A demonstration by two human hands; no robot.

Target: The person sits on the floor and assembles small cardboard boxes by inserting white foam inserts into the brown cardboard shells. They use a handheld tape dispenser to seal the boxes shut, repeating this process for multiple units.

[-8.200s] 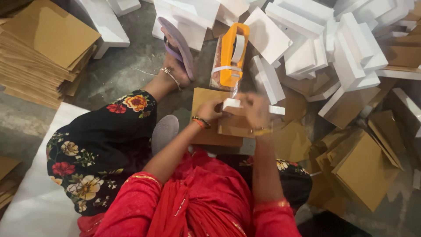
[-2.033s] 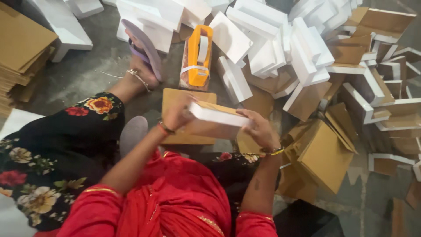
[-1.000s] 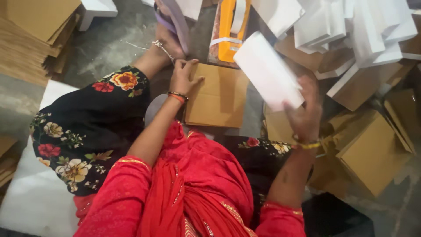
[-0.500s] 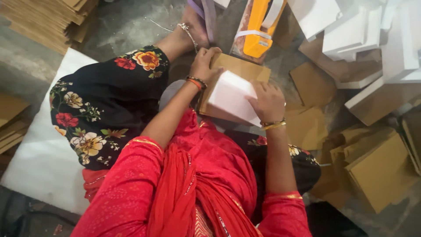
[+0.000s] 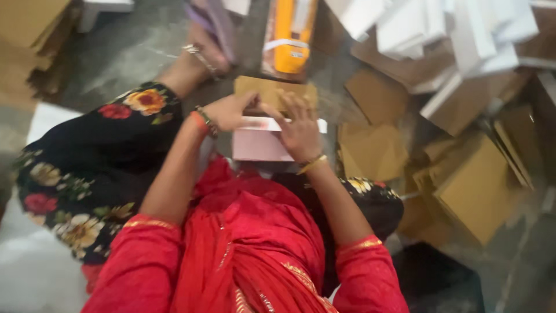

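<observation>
The person sits on the floor (image 5: 110,52) with both hands on a white flat box (image 5: 263,142) that lies in front of the lap, on top of a brown cardboard sheet (image 5: 272,91). The box's long axis runs left to right across the view, its broad face up, its far long edge turned toward the orange packet (image 5: 288,32) that stands just beyond the cardboard. The left hand (image 5: 229,111) is at the box's far left corner, fingers pinched narrow on the edge. The right hand (image 5: 299,128) lies flat over the far right part of the box, fingers (image 5: 289,104) spread wide and pressing down, reaching onto the cardboard's near edge.

Room to move is tight. To the right, loose brown cardboard pieces (image 5: 370,148) and a folded brown box (image 5: 478,194) crowd the floor just beside the right wrist. Farther off on the right, a heap of white boxes (image 5: 440,29) fills the far corner of the view. On the left, the knee in black flowered cloth (image 5: 98,162) hems in the box's left end. A bare patch of grey floor lies open beyond the knee, toward the stack of brown sheets (image 5: 32,40) at the far left. A foot in a purple sandal (image 5: 215,26) rests just beside the orange packet.
</observation>
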